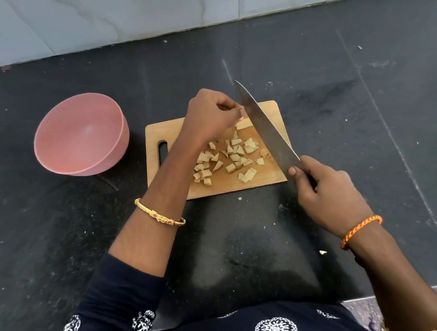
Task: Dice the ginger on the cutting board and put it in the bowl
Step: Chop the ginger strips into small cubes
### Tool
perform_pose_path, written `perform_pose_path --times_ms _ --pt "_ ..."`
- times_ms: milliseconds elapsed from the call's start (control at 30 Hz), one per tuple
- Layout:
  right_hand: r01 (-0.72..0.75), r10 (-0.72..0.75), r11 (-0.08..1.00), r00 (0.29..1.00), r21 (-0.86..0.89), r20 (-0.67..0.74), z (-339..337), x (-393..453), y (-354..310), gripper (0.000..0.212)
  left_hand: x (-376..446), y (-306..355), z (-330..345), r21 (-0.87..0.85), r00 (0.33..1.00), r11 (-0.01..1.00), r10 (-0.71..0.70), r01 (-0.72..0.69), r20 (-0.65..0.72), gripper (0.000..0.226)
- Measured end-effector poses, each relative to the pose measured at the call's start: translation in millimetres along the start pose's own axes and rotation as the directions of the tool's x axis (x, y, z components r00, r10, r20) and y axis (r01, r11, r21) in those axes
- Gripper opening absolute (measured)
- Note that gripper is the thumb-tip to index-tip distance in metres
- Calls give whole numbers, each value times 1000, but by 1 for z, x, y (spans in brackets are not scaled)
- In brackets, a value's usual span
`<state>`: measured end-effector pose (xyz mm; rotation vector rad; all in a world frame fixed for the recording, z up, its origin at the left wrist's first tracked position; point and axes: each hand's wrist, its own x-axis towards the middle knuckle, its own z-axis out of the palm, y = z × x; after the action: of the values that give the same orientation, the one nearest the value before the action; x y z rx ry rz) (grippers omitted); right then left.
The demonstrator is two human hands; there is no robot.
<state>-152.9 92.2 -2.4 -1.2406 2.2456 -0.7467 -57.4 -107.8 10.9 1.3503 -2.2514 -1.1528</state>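
Observation:
Several pale diced ginger pieces (pixel 228 157) lie scattered on a small wooden cutting board (pixel 271 109) on the dark counter. My left hand (pixel 207 117) hovers over the board's far side, its fingertips pinching a small ginger bit against the knife blade (pixel 264 129). My right hand (pixel 325 193) grips the knife handle at the board's near right corner, the blade slanting up and away across the board. A pink bowl (pixel 81 135) stands to the left of the board, tilted toward me, with nothing visible inside.
The black stone counter (pixel 339 81) runs back to a pale marble wall (pixel 137 10). Small ginger scraps (pixel 323 252) lie on the counter near its front edge. The board's handle slot (pixel 162 151) faces the bowl.

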Motion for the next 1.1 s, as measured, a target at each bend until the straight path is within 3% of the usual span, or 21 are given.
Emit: perform_pose_path --times_ms 200,333,467,600,700,767,833,900,1100 --pt "-57 59 997 998 56 -27 2 14 4 26 -5 -2 -8 219 985 976 -23 -15 173 21" --pt "-73 74 995 997 65 -19 3 23 3 29 -8 -2 -10 199 994 980 -32 10 106 24" --pt "-67 68 996 998 56 -10 3 28 -1 35 -14 -1 -11 29 989 995 -102 99 104 39" --pt "-73 74 995 997 62 -16 2 30 -2 33 -17 1 -19 -197 970 958 -174 207 171 41" --pt "-82 83 994 996 68 -22 2 31 -2 34 -14 -2 -24 -303 966 919 -223 254 133 38" --pt "-87 89 994 996 65 -20 2 32 -1 32 -11 -5 -23 -230 983 956 -182 184 26 36" --pt "-91 92 994 996 52 -11 3 32 0 32 -10 -4 -14 -78 997 996 -47 42 -64 32" --pt "-96 95 995 995 35 12 4 31 0 33 -9 -3 3 49 996 998 54 -50 -75 24" --pt "-106 107 994 994 -18 29 12 33 -4 22 -3 -7 37 259 985 965 83 -41 -152 22"
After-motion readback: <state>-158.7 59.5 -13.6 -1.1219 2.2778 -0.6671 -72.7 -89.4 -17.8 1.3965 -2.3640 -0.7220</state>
